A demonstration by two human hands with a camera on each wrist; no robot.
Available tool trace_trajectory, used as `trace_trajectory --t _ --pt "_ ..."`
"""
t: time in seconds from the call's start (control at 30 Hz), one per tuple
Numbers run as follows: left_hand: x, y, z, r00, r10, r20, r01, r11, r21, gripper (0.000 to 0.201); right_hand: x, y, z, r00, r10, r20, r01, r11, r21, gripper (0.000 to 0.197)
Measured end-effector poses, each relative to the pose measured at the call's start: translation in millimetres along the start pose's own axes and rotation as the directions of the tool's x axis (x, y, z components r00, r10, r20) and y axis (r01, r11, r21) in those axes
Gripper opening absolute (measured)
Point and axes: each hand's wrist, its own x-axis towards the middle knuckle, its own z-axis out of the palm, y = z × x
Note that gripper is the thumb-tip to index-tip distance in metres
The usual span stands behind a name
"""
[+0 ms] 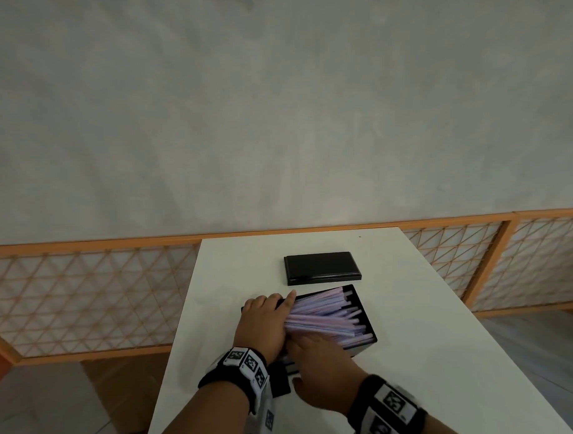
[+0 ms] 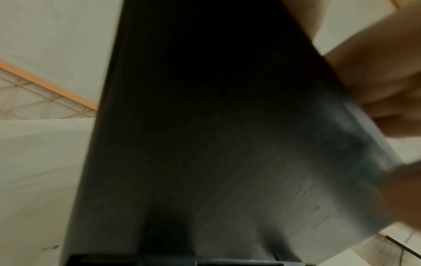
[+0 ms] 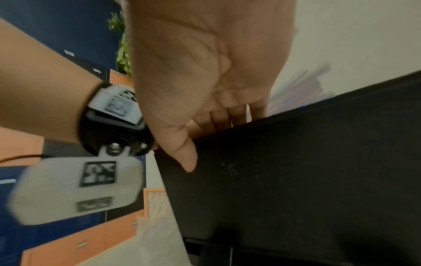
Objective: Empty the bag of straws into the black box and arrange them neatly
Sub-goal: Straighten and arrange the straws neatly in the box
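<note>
Black box (image 1: 363,311) sits on white table (image 1: 413,358), under both hands, full of pale straws (image 1: 324,313) fanned out unevenly. Left hand (image 1: 266,324) lies over the box's left end, fingers straight, pressing straw ends. Right hand (image 1: 323,374) at the near wall, fingers relaxed on the straws. Black lid (image 1: 322,267) lies just beyond the hands.

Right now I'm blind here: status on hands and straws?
Both hands, left hand and right hand, pressing straws. Straws fanned unevenly in black box. Lid behind, clear.
</note>
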Motion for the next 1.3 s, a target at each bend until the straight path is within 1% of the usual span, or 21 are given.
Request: trace_trajectory --t 0.03,0.1,0.17,0.23,0.27,0.33,0.37,0.4,0.43,0.47,0.53,0.57,0.6,0.73,0.8,0.83,0.9,1.0,1.1,1.17,1.3 --pt "-1.1 0.4 -0.8 1.000 0.003 -0.012 -0.003 1.000 -0.012 0.059 4.8 0.9 -4.1 1.000 0.014 0.017 -0.014 1.000 -0.008 0.050" --pt "-2.3 0.4 -1.9 1.000 0.007 -0.013 -0.007 1.000 -0.028 0.057 13.9 2.1 -11.8 0.999 0.025 0.048 -0.024 0.999 -0.033 0.041" --pt "-1.7 -0.3 -1.9 1.000 0.007 -0.015 -0.008 0.999 -0.031 0.057 22.7 4.1 -15.9 0.990 0.063 0.125 -0.054 0.996 -0.072 0.033" --pt "-0.6 -0.5 -2.4 1.000 0.000 -0.016 0.000 1.000 -0.026 0.056 33.1 9.7 -12.3 0.978 0.108 0.176 -0.095 0.992 -0.086 0.033" --pt "-0.2 -0.6 -2.4 1.000 -0.001 -0.018 0.001 1.000 -0.023 0.057 38.6 13.6 -7.2 0.971 0.136 0.199 -0.118 0.988 -0.099 0.042" --pt "0.1 0.1 -1.9 1.000 0.004 -0.024 -0.004 1.000 -0.012 0.057 47.6 21.6 2.8 0.965 0.164 0.204 -0.128 0.975 -0.181 0.075" --pt "0.4 0.1 -1.7 1.000 0.003 -0.024 -0.004 1.000 -0.008 0.057 51.3 24.8 7.6 0.963 0.171 0.208 -0.128 0.970 -0.206 0.087" --pt "1.0 -0.1 -1.9 1.000 0.001 -0.025 -0.001 1.000 -0.007 0.056 53.3 26.1 9.1 0.960 0.175 0.217 -0.130 0.970 -0.207 0.093" --pt "1.7 -0.6 -1.7 1.000 -0.001 -0.025 0.001 1.000 -0.005 0.056 54.8 26.8 9.8 0.959 0.173 0.226 -0.131 0.973 -0.189 0.095" --pt "2.4 -1.0 -1.2 1.000 -0.001 -0.025 0.000 1.000 -0.003 0.056 55.2 27.1 9.3 0.958 0.165 0.235 -0.129 0.978 -0.161 0.092" --pt "1.8 -0.8 -1.2 1.000 0.002 -0.020 -0.002 1.000 0.001 0.057 55.1 27.5 5.7 0.960 0.142 0.243 -0.132 0.990 -0.058 0.079" --pt "1.0 -0.3 -1.7 1.000 0.003 -0.015 -0.003 1.000 0.006 0.059 55.2 28.3 4.1 0.960 0.137 0.245 -0.136 0.991 -0.020 0.076" --pt "0.2 0.1 -2.5 1.000 0.003 -0.009 -0.003 1.000 0.013 0.060 56.0 30.1 4.0 0.961 0.129 0.246 -0.133 0.991 -0.003 0.079" --pt "-0.5 0.6 -4.9 1.000 0.011 0.008 -0.011 0.999 0.036 0.061 62.8 34.1 7.9 0.958 0.118 0.261 -0.143 0.986 0.082 0.113" --pt "-0.5 1.0 -5.4 1.000 0.020 0.022 -0.021 0.999 0.045 0.063 64.2 33.7 2.5 0.940 0.115 0.321 -0.160 0.980 0.119 0.117" --pt "-0.7 1.0 -5.2 0.999 0.020 0.028 -0.021 0.999 0.047 0.064 64.2 33.5 -1.6 0.930 0.112 0.349 -0.166 0.978 0.129 0.116" --pt "-0.7 0.9 -4.2 0.999 0.012 0.032 -0.013 0.999 0.044 0.063 64.7 33.7 -9.9 0.927 0.074 0.368 -0.142 0.977 0.162 0.109" --pt "-1.6 2.2 -4.6 0.999 0.011 0.030 -0.013 0.999 0.050 0.064 65.1 34.5 -14.0 0.924 0.025 0.382 -0.118 0.968 0.221 0.091" --pt "-3.9 4.7 -7.2 1.000 0.015 0.027 -0.017 0.998 0.054 0.065 65.1 29.9 -15.3 0.923 0.013 0.384 -0.122 0.957 0.263 0.070" --pt "-5.2 5.5 -7.7 1.000 0.023 0.022 -0.024 0.998 0.059 0.063 65.3 27.4 -14.1 0.925 0.009 0.379 -0.118 0.957 0.265 0.065" --pt "-7.6 5.4 -4.7 0.999 0.029 0.019 -0.030 0.998 0.060 0.063 66.7 26.5 -13.0 0.929 -0.001 0.371 -0.109 0.955 0.275 0.064"
